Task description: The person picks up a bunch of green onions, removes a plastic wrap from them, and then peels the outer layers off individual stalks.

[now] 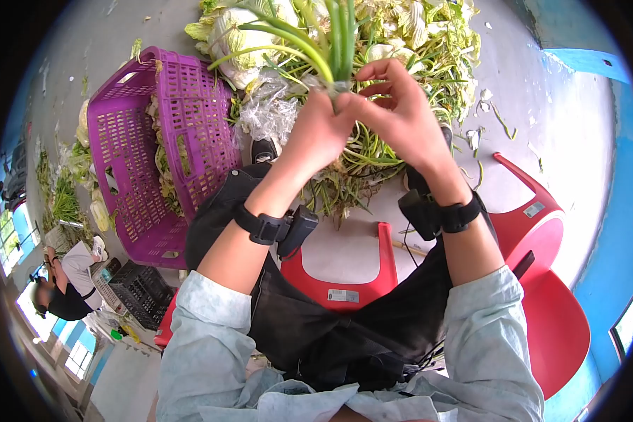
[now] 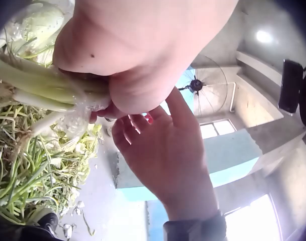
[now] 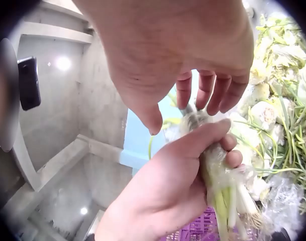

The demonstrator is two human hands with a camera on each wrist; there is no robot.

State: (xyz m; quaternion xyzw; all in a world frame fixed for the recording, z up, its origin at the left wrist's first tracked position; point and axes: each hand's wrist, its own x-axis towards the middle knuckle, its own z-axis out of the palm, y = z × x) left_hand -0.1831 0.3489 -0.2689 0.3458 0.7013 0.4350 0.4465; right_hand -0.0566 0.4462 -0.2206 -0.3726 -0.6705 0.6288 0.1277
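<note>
A bundle of green onions [image 1: 341, 46] is wrapped in thin clear plastic around its stalks. The left hand [image 1: 318, 135] grips the wrapped part, its fingers and thumb curled round it in the right wrist view, where pale stalks [image 3: 221, 203] stick out below that hand [image 3: 160, 188]. Beside it the right hand [image 1: 404, 123] has loosely bent fingers and its thumb apart from them. Those fingertips hover by the bundle's other end in the right wrist view; whether they touch it cannot be told. Palm and bent fingers of the right hand [image 2: 168, 155] show in the left wrist view.
Loose greens [image 1: 436, 63] and cabbage heads pile on the floor, with crumpled clear plastic [image 1: 269, 105] nearby. A purple crate [image 1: 197, 133] lies tipped at the left. Red chairs [image 1: 555, 316] stand near the person's legs. Another person [image 1: 70, 278] sits far left beside a dark crate [image 1: 139, 292].
</note>
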